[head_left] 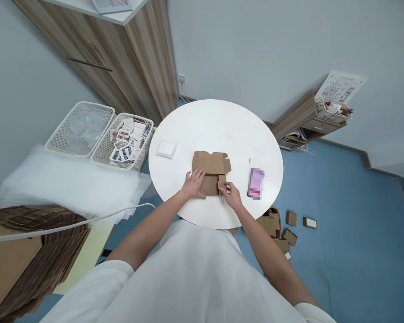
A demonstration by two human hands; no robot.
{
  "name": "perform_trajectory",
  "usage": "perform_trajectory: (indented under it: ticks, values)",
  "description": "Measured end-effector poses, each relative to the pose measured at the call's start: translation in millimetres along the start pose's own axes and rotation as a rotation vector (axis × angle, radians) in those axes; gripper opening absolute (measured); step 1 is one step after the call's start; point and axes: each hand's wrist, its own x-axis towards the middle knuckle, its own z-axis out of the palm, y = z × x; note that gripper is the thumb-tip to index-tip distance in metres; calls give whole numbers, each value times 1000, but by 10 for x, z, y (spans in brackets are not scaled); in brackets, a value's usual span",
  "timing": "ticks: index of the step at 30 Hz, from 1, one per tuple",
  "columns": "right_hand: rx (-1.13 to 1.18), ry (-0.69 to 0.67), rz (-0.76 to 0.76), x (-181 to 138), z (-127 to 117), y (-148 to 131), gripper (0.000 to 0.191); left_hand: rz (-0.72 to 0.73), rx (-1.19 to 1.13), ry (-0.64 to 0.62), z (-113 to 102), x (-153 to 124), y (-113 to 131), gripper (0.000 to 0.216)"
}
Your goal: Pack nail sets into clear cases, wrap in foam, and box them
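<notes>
Brn cardbd box (209, 163) (lid open), L fingers (199, 174) apart, R fingers (228, 184) pinching flap (221, 180)

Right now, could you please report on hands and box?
Left hand on open cardboard box. Right hand at its side flap. Purple item rightward, apart.

On the table (218, 128), near its front edge, lies the carton (208, 164), the left hand (194, 183) at the carton's left end, the right hand (231, 194) at its right. A packet (166, 150) lies on the table's left part, a blurred object (256, 185) on its right. Left of the table sit the card basket (103, 150) and, farther out, the bag basket (55, 138); the sheets (67, 179) lie before both. Behind the table, leftward, stands the cabinet (148, 54); behind, rightward, the shelf unit (298, 115). Small boxes (291, 218) lie on the floor (353, 233) right of the table's front.
</notes>
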Motion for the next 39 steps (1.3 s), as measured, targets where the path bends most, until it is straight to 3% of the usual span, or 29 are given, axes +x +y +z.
perform_trajectory:
  ticks: [4, 9, 14, 19, 25, 34, 39]
  values:
    - [-128, 105, 167, 130, 25, -22, 37, -10, -9, 19, 8, -4, 18, 112]
    - [-264, 82, 205, 232, 34, -35, 14, -61, -26, 125, -20, -140, 87, 110]
    - [-276, 79, 227, 269, 86, -33, 14, -365, -164, 358, 112, -416, 32, 78]
    - [-287, 67, 226, 297, 127, -29, 16, -511, -538, 198, 274, -472, -90, 47]
    - [-365, 81, 216, 321, 135, -29, 18, -483, -600, 177, 248, -324, -76, 21]
    - [-286, 80, 262, 296, 103, 2, 15, -446, -672, 119, 221, -248, -147, 25]
    - [-133, 59, 273, 184, 40, 40, 27, -414, -691, 96, 229, -240, -155, 30]
